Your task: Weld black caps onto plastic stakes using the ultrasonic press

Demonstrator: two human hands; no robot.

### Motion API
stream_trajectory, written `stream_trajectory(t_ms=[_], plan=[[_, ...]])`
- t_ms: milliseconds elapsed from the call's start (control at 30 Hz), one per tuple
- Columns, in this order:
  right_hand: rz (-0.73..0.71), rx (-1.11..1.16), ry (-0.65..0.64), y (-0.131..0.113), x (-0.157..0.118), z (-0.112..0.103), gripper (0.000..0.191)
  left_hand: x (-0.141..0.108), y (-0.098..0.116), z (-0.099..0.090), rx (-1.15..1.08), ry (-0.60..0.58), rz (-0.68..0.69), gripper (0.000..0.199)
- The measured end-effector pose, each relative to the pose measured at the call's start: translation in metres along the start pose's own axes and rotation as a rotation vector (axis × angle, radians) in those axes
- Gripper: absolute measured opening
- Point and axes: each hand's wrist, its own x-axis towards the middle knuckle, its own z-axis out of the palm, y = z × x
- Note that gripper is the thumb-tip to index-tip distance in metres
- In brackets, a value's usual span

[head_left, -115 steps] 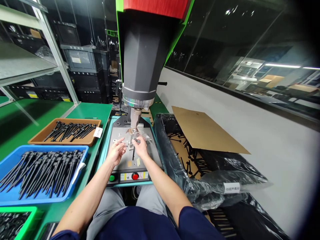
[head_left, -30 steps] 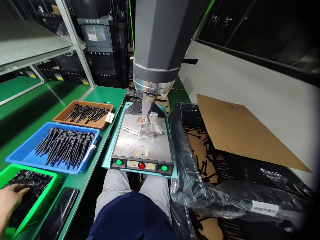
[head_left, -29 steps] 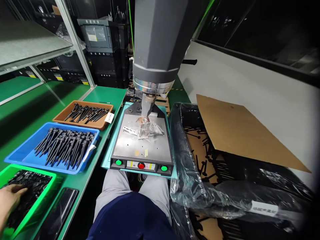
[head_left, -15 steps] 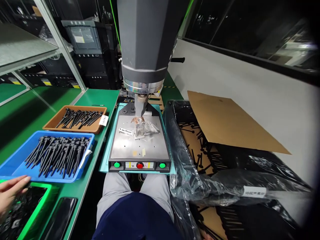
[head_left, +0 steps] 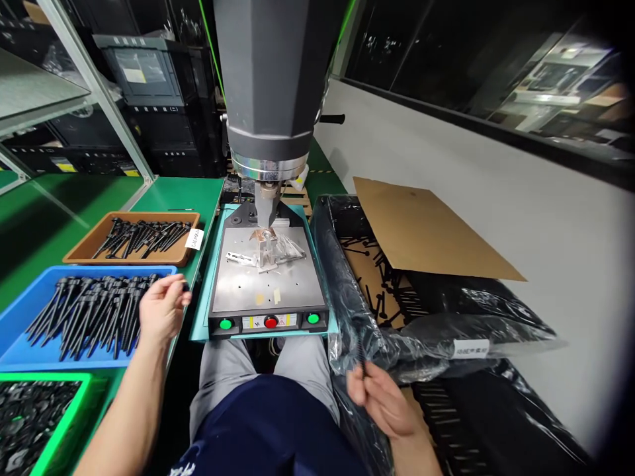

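Note:
My left hand [head_left: 163,307] is pinched shut in front of the blue bin's right edge. A small dark part [head_left: 185,285] shows at its fingertips, too small to make out its kind. My right hand [head_left: 381,400] is at the lower right, before the plastic-lined box. Between its thumb and fingers stands a thin black ribbed stick [head_left: 361,354], blurred by motion. Centrally, a press with a grey head [head_left: 270,73] reaches down over a small metal fixture [head_left: 266,248] on a steel plate [head_left: 243,294]. Green buttons and a red button line the plate's front.
On the green bench at left stand a blue bin [head_left: 14,359] and a brown bin [head_left: 74,256] of black ribbed sticks, and a green bin [head_left: 62,439] of small black parts. At right, a cardboard sheet [head_left: 436,231] lies over the lined box [head_left: 330,264] with more sticks.
My left hand has moved from above the green bin rightwards and up toward the press. My right hand has risen from the box at the lower edge with a black stick. The view has turned slightly right.

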Motion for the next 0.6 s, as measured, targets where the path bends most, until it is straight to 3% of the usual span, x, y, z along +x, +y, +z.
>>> stream_trajectory(t_ms=[100,200,367,600], plan=[[-0.044,0.091,-0.322,-0.028,0.026,0.051,0.04,-0.012,-0.019,0.03,-0.076,-0.106,-0.154,0.041],[-0.114,0.022,-0.445,-0.04,0.042,0.092,0.039,-0.029,-0.026,0.049,-0.128,-0.17,-0.304,0.038],[-0.137,-0.02,-0.468,-0.042,0.053,0.127,0.038,-0.052,-0.028,0.06,-0.193,-0.252,-0.408,0.033],[-0.159,-0.034,-0.427,-0.031,0.061,0.136,0.038,-0.059,-0.035,0.061,-0.198,-0.262,-0.437,0.029]])
